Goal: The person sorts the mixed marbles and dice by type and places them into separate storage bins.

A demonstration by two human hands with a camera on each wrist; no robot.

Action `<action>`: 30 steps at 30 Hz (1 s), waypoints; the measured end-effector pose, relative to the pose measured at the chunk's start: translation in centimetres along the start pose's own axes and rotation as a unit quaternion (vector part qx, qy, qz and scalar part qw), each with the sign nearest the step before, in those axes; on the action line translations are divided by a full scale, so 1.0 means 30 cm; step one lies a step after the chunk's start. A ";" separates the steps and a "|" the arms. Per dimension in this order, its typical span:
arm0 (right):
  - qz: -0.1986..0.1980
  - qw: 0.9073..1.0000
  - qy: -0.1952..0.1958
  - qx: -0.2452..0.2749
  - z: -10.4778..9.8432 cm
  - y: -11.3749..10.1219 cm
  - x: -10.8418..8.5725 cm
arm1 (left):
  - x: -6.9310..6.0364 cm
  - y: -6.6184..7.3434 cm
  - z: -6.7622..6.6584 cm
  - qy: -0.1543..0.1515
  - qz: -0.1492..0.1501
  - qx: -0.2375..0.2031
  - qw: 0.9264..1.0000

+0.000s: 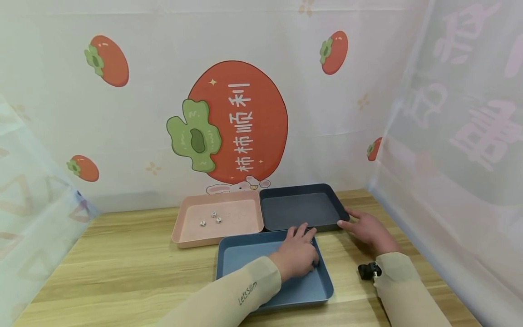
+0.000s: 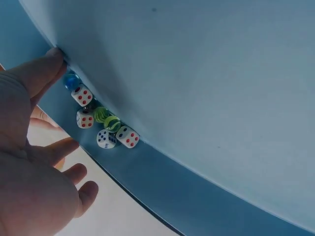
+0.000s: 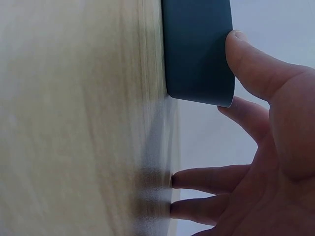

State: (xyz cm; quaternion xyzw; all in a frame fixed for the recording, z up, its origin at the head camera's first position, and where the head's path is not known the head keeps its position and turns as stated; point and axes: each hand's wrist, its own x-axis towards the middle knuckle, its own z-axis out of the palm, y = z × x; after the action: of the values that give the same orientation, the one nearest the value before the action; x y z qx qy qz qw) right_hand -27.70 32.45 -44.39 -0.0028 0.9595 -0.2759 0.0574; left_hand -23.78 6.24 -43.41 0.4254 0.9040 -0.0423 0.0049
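Note:
My left hand (image 1: 297,254) reaches over the far right part of a blue tray (image 1: 230,259). In the left wrist view one digit touches the inside edge of the tray floor, beside a blue marble (image 2: 72,81); the other fingers lie loosely by the rim. Several white dice (image 2: 128,136) and green marbles (image 2: 101,114) lie along that wall, mostly hidden by the hand in the head view. My right hand (image 1: 369,230) holds the near right corner of a dark tray (image 1: 300,211) between thumb and index finger, its other fingers spread towards the table.
A pink tray (image 1: 241,218) stands left of the dark tray, with three white dice (image 1: 218,220) in it. All three trays stand close together on the wooden table (image 1: 122,268). A printed cloth (image 1: 147,113) hangs behind, and pale cloth encloses both sides.

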 end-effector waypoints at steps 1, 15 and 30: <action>0.000 1.000 0.001 0.000 0.000 0.000 -0.001 | 0.001 -0.001 0.003 0.004 0.001 0.002 1.000; -0.003 1.000 0.002 0.007 0.002 0.005 0.000 | 0.015 -0.010 0.025 0.041 -0.035 0.040 0.998; -0.007 1.000 0.003 0.006 0.003 0.006 0.002 | 0.008 -0.010 0.008 0.011 -0.047 0.033 0.998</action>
State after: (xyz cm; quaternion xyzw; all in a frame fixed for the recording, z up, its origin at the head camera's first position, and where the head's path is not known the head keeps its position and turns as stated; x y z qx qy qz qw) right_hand -27.75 32.57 -44.57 -0.0082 0.9580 -0.2817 0.0531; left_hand -24.17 6.22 -43.63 0.3826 0.9212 -0.0672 -0.0211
